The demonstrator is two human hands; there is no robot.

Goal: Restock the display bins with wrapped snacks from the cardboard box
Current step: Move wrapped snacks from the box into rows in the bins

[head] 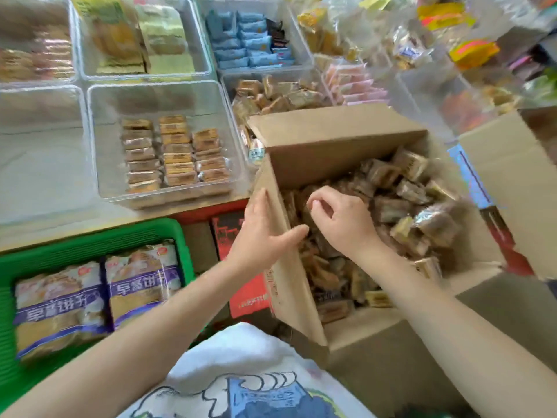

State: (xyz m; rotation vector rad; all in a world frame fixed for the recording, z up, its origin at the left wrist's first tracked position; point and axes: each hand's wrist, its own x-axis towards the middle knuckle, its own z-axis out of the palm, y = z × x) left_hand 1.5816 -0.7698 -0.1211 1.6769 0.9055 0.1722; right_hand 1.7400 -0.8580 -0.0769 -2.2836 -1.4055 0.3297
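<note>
Cardboard box [346, 140]: brown corrugated, open-topped, flaps folded outward; stands at the right of the view against the front edge of the display shelf [90, 218], its long axis running from the near left toward the far right. Contents: a loose heap of wrapped snacks [407, 194], small rectangular blocks in clear and tan film, lying every way.

Left hand [265, 233]: fingers straight along the outside of the box's left wall, thumb hooked over its top edge, steadying the wall.

Right hand [340, 218]: inside the box over the heap, fingers curled downward among the wrappers; whether they grasp a piece cannot be told.

Display bin, front centre [99, 140]: clear rigid plastic, rounded corners; three neat rows of tan wrapped bars [174, 152] stacked flat against its near wall, the far half bare.

Display bin, front left [45, 176]: clear plastic, only partly in view, its contents not discernible.

Display bin beside the box [229, 82]: clear plastic, loosely piled with brown wrapped pieces [280, 95]; partly hidden by the box flap.

Back row: one clear bin with yellow and pale green packets [135, 40]; one with light blue packets [244, 40] standing in rows.

Green basket [90, 245]: slatted plastic, below the shelf edge at the near left; holds two large purple-banded bags [99, 294] side by side.

Red printed carton [241, 291]: between the basket and the box, mostly hidden by the left forearm.
</note>
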